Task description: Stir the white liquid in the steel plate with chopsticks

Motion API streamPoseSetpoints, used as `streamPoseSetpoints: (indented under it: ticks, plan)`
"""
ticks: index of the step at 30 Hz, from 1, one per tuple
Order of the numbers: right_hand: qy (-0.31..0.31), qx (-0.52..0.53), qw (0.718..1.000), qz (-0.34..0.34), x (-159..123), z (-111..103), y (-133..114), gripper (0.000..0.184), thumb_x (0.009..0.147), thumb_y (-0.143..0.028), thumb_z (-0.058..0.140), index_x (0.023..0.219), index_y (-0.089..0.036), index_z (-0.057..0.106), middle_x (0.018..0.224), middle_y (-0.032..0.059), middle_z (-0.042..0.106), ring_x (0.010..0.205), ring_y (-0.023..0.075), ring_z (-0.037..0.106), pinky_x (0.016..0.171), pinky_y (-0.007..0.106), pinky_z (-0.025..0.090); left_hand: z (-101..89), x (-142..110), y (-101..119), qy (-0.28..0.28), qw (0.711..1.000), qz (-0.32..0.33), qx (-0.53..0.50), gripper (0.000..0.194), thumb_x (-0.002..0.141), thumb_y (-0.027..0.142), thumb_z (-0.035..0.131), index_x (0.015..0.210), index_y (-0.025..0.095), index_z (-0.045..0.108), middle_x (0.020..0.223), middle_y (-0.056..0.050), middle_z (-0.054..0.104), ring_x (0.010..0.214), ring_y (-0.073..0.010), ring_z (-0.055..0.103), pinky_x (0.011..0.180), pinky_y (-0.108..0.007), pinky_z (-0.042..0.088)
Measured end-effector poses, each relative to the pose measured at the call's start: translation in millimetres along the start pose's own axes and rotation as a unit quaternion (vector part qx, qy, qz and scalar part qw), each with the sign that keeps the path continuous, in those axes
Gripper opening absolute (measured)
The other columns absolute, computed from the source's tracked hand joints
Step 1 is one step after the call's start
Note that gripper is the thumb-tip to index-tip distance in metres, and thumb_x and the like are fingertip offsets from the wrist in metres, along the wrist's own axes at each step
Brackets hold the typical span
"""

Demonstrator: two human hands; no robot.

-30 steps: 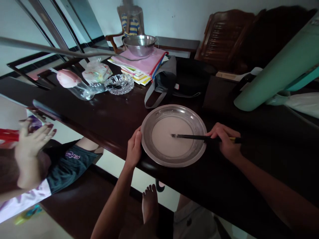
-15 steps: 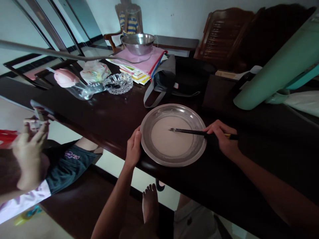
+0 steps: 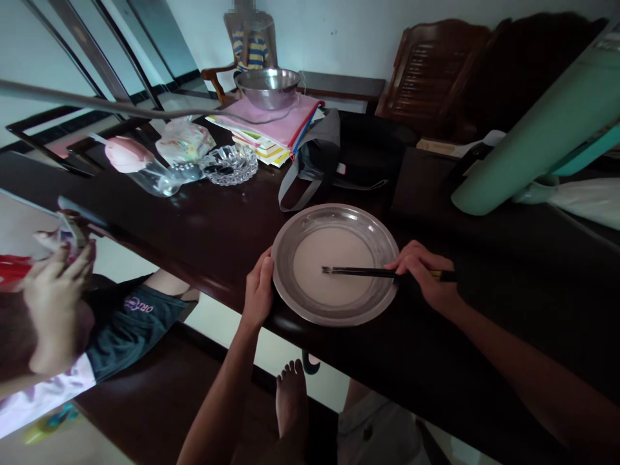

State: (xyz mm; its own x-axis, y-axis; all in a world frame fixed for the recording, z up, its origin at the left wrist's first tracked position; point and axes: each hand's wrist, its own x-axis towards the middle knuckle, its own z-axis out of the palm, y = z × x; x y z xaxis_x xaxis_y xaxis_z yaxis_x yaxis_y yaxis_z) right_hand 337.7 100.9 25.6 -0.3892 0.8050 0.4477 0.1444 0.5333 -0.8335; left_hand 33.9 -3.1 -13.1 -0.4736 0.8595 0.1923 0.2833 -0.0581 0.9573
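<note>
A round metal bowl (image 3: 285, 290) with a wide rim rests near the front edge of the dark table. Inside lies a pale, whitish liquid (image 3: 334, 245). At its left side my left hand (image 3: 260, 287) grips the rim, thumb on top and the other fingers partly hidden. My right hand (image 3: 426, 272) is closed around a pair of black chopsticks (image 3: 368, 272), just off the bowl's right rim. The chopsticks' tips are in the liquid near the middle of the bowl, lying almost level.
Behind the bowl are a grey-and-black bag (image 3: 314, 148), a glass dish (image 3: 232, 165), a pink-lidded bottle (image 3: 140, 165) and another metal bowl (image 3: 268, 90) on folders. A green cylinder (image 3: 523, 142) leans at the right. On the left, another person's hand (image 3: 58, 284) holds something like a phone.
The chopsticks and my right hand have shifted slightly left and toward me, the tips moving through the liquid. My left hand keeps its hold on the bowl.
</note>
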Motion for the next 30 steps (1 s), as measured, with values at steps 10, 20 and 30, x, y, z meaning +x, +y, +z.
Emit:
streamPoseSetpoints:
  ticks: [10, 20, 30]
  plan:
    - [0.0, -0.008, 1.0, 0.009, 0.9, 0.6, -1.2, 0.032, 0.096, -0.032, 0.056, 0.066, -0.025, 0.067, 0.075, 0.0027, 0.074, 0.073, 0.02, 0.064, 0.07, 0.036, 0.05, -0.4, 0.0, 0.2, 0.001, 1.0, -0.007, 0.003, 0.055, 0.098, 0.058, 0.043, 0.128, 0.018, 0.066, 0.129, -0.01, 0.069, 0.123, -0.0255, 0.061, 0.109, -0.041, 0.045]
    - [-0.001, -0.019, 1.0, 0.003, 1.1, -0.2, -1.0, 0.031, 0.095, -0.033, 0.056, 0.067, -0.026, 0.067, 0.074, 0.0028, 0.074, 0.075, 0.0221, 0.063, 0.071, 0.04, 0.051, 0.2, -0.5, 2.1, 0.003, 1.0, -0.004, 0.003, 0.055, 0.098, 0.057, 0.042, 0.127, 0.017, 0.066, 0.13, -0.01, 0.068, 0.124, -0.026, 0.06, 0.11, -0.042, 0.044]
    - [0.009, -0.021, 1.0, -0.005, 1.2, -1.0, 0.5, 0.031, 0.095, -0.031, 0.057, 0.066, -0.026, 0.066, 0.074, 0.0028, 0.073, 0.074, 0.021, 0.062, 0.071, 0.038, 0.049, -0.4, 0.0, -1.9, 0.003, 1.0, -0.008, 0.001, 0.056, 0.098, 0.058, 0.042, 0.129, 0.017, 0.065, 0.132, -0.01, 0.067, 0.125, -0.0263, 0.059, 0.111, -0.042, 0.042]
